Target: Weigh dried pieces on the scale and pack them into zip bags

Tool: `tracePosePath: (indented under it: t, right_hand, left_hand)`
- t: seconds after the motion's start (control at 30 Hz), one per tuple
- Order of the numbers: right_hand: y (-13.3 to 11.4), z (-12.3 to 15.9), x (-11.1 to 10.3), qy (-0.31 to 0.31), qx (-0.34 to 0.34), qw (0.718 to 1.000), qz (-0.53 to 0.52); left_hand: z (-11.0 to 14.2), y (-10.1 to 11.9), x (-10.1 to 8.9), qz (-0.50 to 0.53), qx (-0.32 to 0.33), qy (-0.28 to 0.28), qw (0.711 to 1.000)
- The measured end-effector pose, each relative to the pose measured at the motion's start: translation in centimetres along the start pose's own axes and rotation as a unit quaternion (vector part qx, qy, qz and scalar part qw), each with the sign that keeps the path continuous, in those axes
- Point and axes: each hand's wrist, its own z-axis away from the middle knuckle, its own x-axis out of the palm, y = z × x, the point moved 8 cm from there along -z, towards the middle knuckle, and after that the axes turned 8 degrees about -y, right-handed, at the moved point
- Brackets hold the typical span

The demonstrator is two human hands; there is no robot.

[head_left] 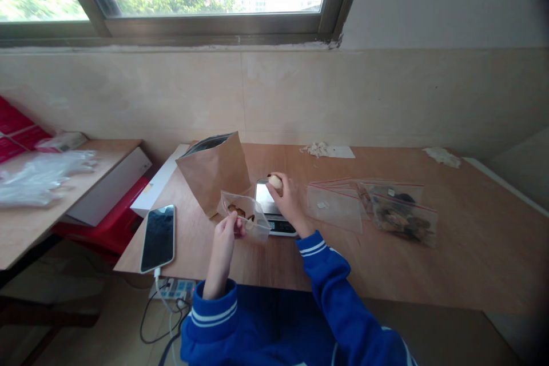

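My left hand is closed on a clear plastic zip bag, which has a few brown dried pieces inside. Above the digital scale, my right hand pinches a small, pale, roundish piece with a dark spot at its end. The exact kind of that piece cannot be made out. Part of the scale is hidden behind the bag and my right hand. Just behind my left hand stands an upright brown kraft paper bag with its top open.
Flat clear zip bags lie right of the scale, beside filled zip bags of dark dried pieces. A phone charges at the table's left edge. Pale scraps lie at the back. Plastic bags cover part of the left table.
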Motion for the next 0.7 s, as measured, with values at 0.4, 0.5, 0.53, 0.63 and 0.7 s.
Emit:
tracePosePath:
  t: [0.4, 0.5, 0.53, 0.63, 0.7]
  right_hand:
    - [-8.0, 1.1, 1.0, -0.157, -0.081, 0.984, -0.017]
    - [-5.5, 0.4, -0.7, -0.061, -0.070, 0.996, -0.007]
    - [-4.1, 0.3, -1.0, -0.035, -0.056, 0.998, 0.022]
    - [0.6, 0.3, -0.6, -0.032, 0.003, 0.988, 0.148]
    - [3.2, 0.7, 0.3, -0.063, 0.022, 0.978, 0.196]
  left_hand:
    - [-0.2, -0.3, 0.1, -0.006, 0.008, -0.014, 1.000]
    - [-0.2, -0.3, -0.3, -0.004, 0.011, -0.010, 1.000]
    - [-0.2, -0.3, -0.4, 0.001, 0.013, -0.007, 1.000]
    - [-0.2, -0.2, -0.5, 0.021, 0.018, 0.001, 1.000]
    - [-0.2, -0.2, -0.4, 0.026, 0.019, 0.003, 0.999]
